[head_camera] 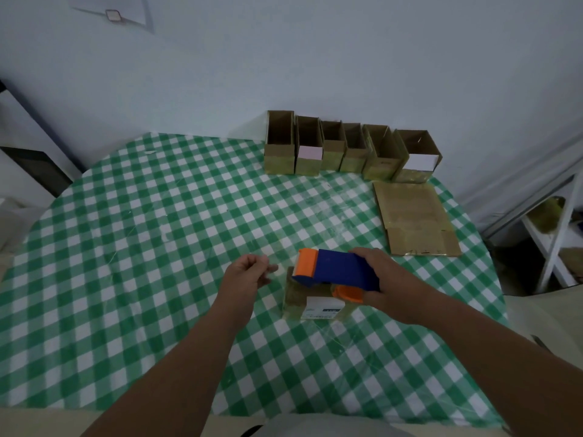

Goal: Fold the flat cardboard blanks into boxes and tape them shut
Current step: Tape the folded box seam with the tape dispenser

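In the head view, the right hand (383,283) gripped a blue and orange tape dispenser (336,272) just right of the frame's centre, fingers curled round its blue body. The dispenser sat over the top of a small cardboard box (310,305) standing on the green checked tablecloth (142,231); the box showed a white label on its near face, and whether the dispenser touched it could not be told. The left hand (249,274) hovered just left of the box with its fingers loosely curled, thumb and fingertips close together; whether they pinched a strip of tape was too blurred to tell. In the upper right, a row of six open boxes (350,146) stood against the wall. Just below them on the right lay a flat cardboard blank (413,219).
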